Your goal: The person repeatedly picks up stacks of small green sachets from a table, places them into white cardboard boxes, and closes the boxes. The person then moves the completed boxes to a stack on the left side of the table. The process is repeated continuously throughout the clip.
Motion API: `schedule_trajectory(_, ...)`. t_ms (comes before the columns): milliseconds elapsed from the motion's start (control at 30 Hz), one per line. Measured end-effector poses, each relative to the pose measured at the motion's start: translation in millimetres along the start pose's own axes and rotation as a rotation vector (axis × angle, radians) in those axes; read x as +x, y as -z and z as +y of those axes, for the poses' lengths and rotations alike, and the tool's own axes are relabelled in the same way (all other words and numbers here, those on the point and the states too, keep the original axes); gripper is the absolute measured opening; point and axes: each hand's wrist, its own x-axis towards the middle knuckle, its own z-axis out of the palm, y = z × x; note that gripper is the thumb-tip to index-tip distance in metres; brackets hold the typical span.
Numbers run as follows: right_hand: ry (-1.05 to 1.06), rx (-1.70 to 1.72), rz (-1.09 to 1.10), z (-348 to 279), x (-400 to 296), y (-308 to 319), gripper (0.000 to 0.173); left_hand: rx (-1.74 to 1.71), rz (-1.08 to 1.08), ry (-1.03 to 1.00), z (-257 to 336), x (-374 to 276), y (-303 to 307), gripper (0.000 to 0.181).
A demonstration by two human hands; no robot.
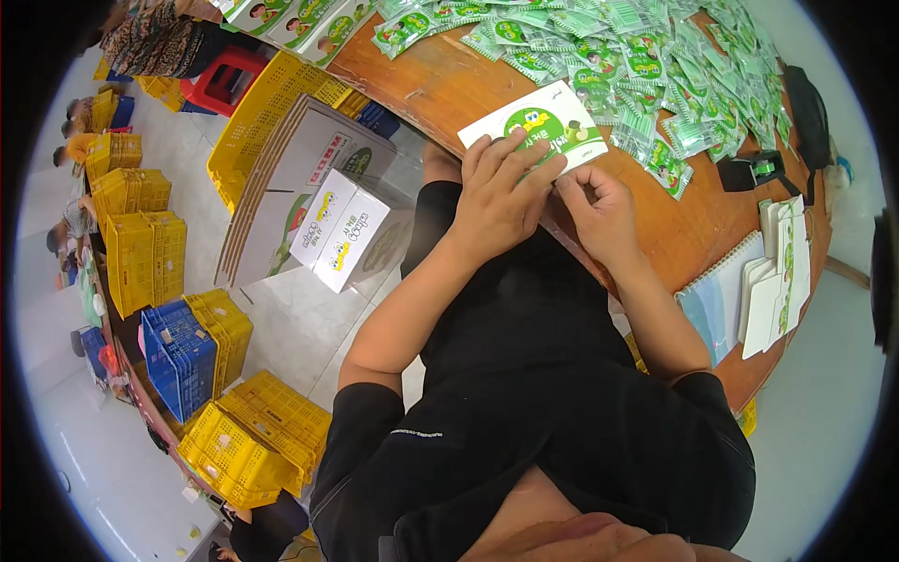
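Observation:
A white and green printed carton (580, 128) lies at the front edge of the wooden table (421, 84). My left hand (502, 193) rests with spread fingers over the carton's near side, pressing or gripping it. At the carton's lower right edge, my right hand (597, 207) pinches with thumb and forefinger; whether it holds the edge itself is too small to tell. Behind the carton spreads a heap of small green and clear printed sachets (642, 60). Flat white folded cartons (776, 281) stand at the table's right end.
A black tape dispenser (748, 171) and a spiral-bound pad (723, 295) sit on the right. Left of my legs are a white printed box (340, 232), leaning cardboard sheets (281, 197) and a yellow crate (246, 126). More crates (197, 351) and several people are farther left.

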Motion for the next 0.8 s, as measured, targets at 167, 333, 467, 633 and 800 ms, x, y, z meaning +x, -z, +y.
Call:
schedule_trajectory(167,-0.077,-0.006,-0.003,-5,-1,0,0.015,0.025,-0.014,-0.004,0,0,0,0.044)
schedule_trajectory(333,-0.079,0.107,-0.039,11,-1,2,0.015,0.018,0.015,-0.001,-1,-2,-4,0.039)
schedule_trajectory(467,-0.084,0.149,-0.037,16,-2,0,0.016,0.030,0.023,-0.005,-1,-2,-5,0.039)
schedule_trajectory(633,-0.042,-0.030,0.027,27,-1,-3,0.020,0.040,0.027,-0.011,-2,-1,-5,0.039)
schedule_trajectory(800,0.204,-0.667,0.061,16,4,8,0.024,0.047,0.003,-0.027,-3,1,2,0.041)
